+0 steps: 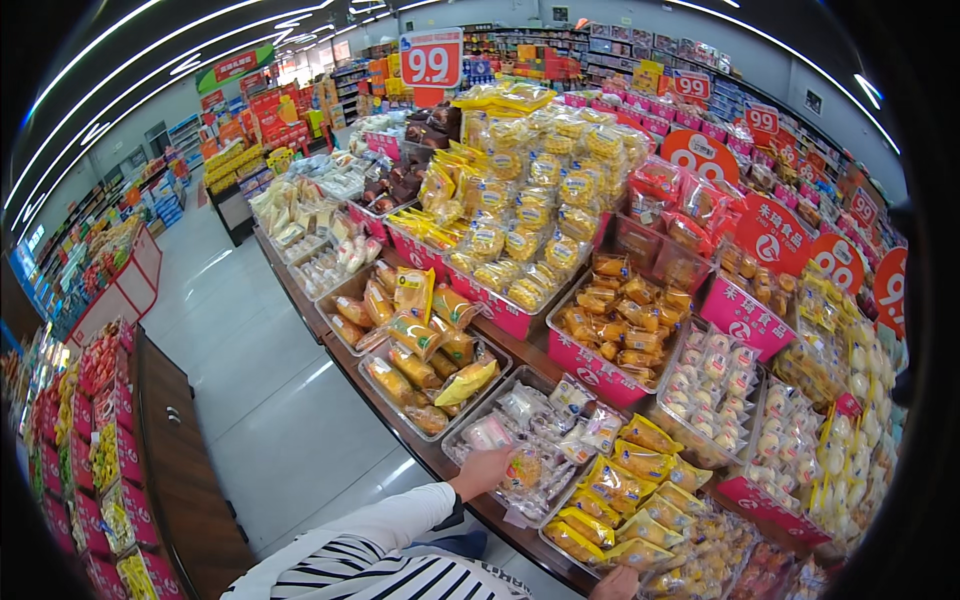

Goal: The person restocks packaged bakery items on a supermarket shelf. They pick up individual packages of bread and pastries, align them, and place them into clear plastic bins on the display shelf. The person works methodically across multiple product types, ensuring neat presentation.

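Note:
My left hand point(484, 472) reaches over a clear plastic bin point(448, 441) of mixed bagged snacks. Its fingers are at the edge of a clear-wrapped round pastry point(523, 471); whether they grip it cannot be told. A pink-and-white packet point(489, 433) lies just above those fingers. Low in the view, my right hand point(616, 583) is partly cut off at the near edge of a bin of yellow-wrapped pastries point(585, 529). Its fingers are bent near the lowest packets, and its hold is unclear.
Wrapped bread rolls point(412, 371) fill the bin to the left. Behind rise bagged yellow round cakes point(544, 202) and small orange-brown cakes point(630, 319). A brown wooden display cabinet point(180, 442) stands across the tiled aisle point(292, 405). Red price signs point(431, 60) stand above the goods.

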Available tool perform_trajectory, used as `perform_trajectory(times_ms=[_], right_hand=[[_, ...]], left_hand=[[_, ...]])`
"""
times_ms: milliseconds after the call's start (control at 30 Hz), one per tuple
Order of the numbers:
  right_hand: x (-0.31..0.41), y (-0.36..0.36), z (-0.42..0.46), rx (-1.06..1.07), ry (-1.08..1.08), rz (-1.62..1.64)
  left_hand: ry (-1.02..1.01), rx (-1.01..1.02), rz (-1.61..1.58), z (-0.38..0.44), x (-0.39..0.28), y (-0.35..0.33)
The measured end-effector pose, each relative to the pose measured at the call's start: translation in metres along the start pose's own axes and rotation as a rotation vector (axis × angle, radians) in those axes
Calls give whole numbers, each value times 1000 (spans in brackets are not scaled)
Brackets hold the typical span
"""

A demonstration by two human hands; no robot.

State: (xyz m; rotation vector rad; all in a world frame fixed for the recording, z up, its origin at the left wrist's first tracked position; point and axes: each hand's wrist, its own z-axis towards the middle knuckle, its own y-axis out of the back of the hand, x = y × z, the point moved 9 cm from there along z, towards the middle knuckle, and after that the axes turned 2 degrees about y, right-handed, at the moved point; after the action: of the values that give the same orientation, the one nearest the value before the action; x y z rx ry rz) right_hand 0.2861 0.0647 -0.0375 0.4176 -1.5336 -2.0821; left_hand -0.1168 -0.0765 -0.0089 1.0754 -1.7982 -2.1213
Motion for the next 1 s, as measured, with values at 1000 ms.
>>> perform_trajectory(times_ms=[1000], right_hand=[[26,54,-38,-142,72,233]], left_hand=[[-136,-80,72,7,26,-21]])
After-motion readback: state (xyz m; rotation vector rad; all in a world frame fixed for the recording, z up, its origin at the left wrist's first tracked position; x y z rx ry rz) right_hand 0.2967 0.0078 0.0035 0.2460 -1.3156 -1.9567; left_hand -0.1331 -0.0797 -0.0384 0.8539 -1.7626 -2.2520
